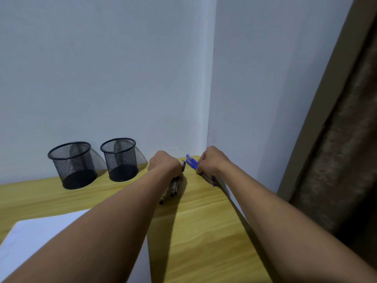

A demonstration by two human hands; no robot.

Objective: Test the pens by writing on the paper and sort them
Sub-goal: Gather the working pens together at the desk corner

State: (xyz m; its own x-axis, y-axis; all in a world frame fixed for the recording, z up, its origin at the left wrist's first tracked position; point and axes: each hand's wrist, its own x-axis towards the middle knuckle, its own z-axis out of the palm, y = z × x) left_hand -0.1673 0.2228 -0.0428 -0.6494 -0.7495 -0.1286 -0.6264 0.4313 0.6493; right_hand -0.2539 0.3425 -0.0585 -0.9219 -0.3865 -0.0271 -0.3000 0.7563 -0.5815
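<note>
left hand (163, 162) is covering most of the black pens (174, 186); right hand (212, 161) is hiding the middles of the blue pens (191, 160) (counts unclear). paper (40, 237) is running off the left edge, forearm (102, 231) overlapping it.

Table (204, 231): pale wood grain, smooth, low sheen. Left of the left hand (163, 162), two mesh cups (72, 166): black metal wire, matt. Paper (36, 240): white, matt. Clear pens (174, 186) in the left hand, blue pens (191, 161) in the right hand (210, 162): plastic, probably glossy. Curtain (346, 139) past the right hand: coarse cloth.
</note>
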